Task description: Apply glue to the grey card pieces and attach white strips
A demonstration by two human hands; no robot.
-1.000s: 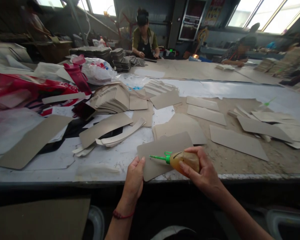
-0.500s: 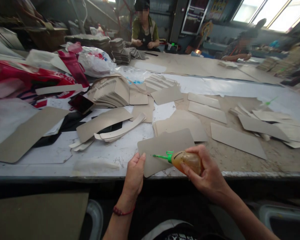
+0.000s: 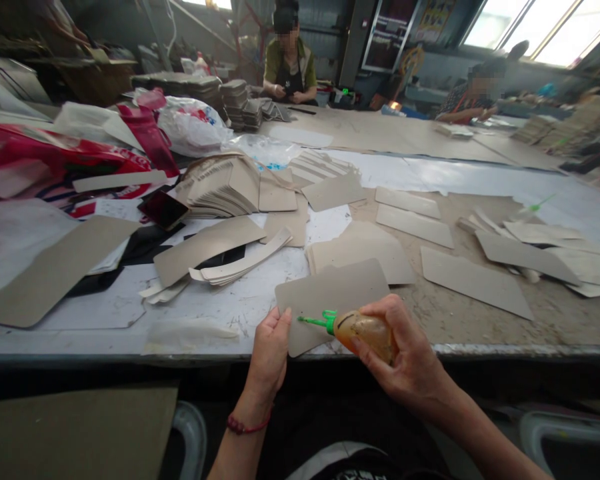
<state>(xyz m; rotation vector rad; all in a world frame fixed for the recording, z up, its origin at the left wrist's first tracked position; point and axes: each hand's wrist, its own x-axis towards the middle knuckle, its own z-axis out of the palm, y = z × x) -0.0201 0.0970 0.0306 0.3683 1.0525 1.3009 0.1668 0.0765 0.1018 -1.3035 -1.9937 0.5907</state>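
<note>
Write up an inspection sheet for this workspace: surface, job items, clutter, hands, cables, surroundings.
Surface: worktable, part white, part brown, dotted with specks.
Job items: grey card with rounded corners; amber squeeze bottle with green nozzle.
Clutter: curved card strips, pink bottle, plastic bag.
Hands: left hand pinches the grey card's left edge; right hand grips the squeeze bottle, nozzle over the card, contact unclear.
Cables: pale hanging cord or hose in background.
Surroundings: co-worker beyond the worktable; window upper right.
</note>
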